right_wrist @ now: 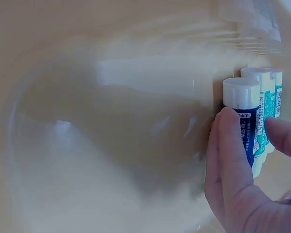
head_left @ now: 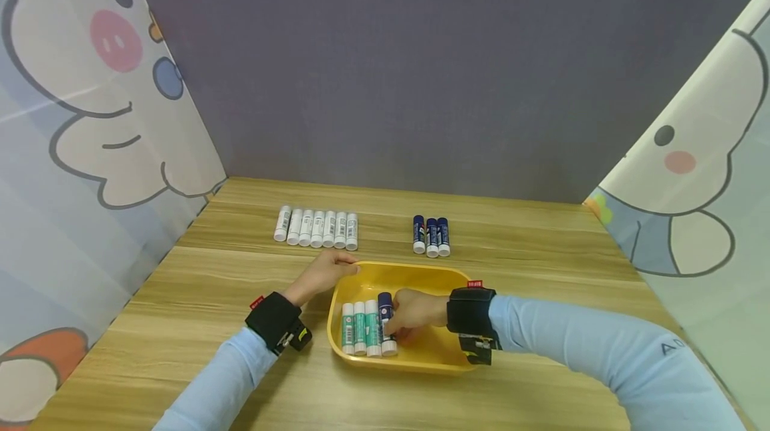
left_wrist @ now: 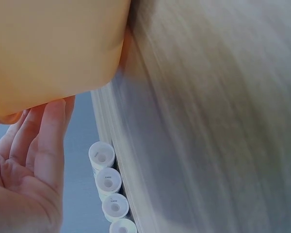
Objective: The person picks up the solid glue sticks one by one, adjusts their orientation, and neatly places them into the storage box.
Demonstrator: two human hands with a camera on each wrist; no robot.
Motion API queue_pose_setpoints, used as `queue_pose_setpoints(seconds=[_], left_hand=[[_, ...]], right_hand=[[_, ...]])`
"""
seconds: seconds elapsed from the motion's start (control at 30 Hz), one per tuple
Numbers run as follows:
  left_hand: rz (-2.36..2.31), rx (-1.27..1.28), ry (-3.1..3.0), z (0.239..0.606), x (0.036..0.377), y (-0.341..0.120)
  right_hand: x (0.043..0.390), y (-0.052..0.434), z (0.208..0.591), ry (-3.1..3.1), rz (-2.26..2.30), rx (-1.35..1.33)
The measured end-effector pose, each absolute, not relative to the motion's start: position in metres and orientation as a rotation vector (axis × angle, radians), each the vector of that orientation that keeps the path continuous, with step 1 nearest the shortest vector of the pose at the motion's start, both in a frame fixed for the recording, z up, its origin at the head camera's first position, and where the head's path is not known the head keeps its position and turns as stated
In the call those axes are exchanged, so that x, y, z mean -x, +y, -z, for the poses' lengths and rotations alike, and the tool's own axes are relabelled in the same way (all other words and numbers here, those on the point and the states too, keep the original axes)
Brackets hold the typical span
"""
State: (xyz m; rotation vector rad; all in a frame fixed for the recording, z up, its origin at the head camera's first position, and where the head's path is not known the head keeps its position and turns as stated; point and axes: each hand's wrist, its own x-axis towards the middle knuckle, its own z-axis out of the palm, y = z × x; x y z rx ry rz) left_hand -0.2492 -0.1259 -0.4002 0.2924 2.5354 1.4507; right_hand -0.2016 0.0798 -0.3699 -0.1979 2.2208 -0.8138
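yellow tray point(head_left: 433, 277): sits on the wooden table point(head_left: 180, 297) directly in front of you, between your two forearms.
your right hand point(head_left: 412, 314): inside the tray, fingers curled round a blue glue stick point(head_left: 386, 321); in the right wrist view your fingertips point(right_wrist: 233, 145) lie on its dark label just below the white cap.
blue glue stick: lies in the tray at the right end of a short row, touching the three teal glue sticks point(head_left: 359, 327) beside it.
your left hand point(head_left: 321, 274): fingers straight and relaxed, resting against the tray's far left rim; in the left wrist view the fingers point(left_wrist: 51, 141) touch the tray's outer wall and grasp nothing.
white glue sticks point(head_left: 317, 228): seven in a close row on the table beyond the tray, to the left.
three blue glue sticks point(head_left: 430, 235): side by side on the table beyond the tray, well apart from the white row.
surroundings: grey back wall point(head_left: 421, 70); cartoon-printed side panels point(head_left: 90, 117).
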Motion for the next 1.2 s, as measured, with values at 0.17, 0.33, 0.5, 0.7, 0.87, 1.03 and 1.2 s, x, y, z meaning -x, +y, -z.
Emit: queue_pose_setpoints(seconds=[0.17, 0.33, 0.5, 0.7, 0.87, 1.03, 1.2], left_hand=[[-1.448, -0.273, 2.538, 0.400, 0.250, -0.125], [-1.452, -0.271, 2.539, 0.401, 0.251, -0.124], [-1.464, -0.291, 2.540, 0.401, 0.252, -0.124], [-1.470, -0.301, 2.528, 0.404, 0.252, -0.125], [-1.473, -0.280, 2.532, 0.405, 0.251, -0.125], [-1.466, -0.290, 2.545, 0.403, 0.249, -0.125], [-1.461, -0.279, 2.555, 0.403, 0.250, -0.124]], right_hand=[[0.202, 0.081, 0.369, 2.226, 0.813, 0.203], [0.201, 0.082, 0.366, 2.232, 0.821, 0.203], [0.200, 0.084, 0.364, 2.248, 0.792, 0.218], [0.201, 0.089, 0.361, 2.271, 0.752, 0.245], [0.204, 0.093, 0.357, 2.295, 0.782, 0.304], [0.207, 0.101, 0.351, 2.310, 0.796, 0.330], [0.212, 0.112, 0.338, 2.269, 0.837, 0.392]])
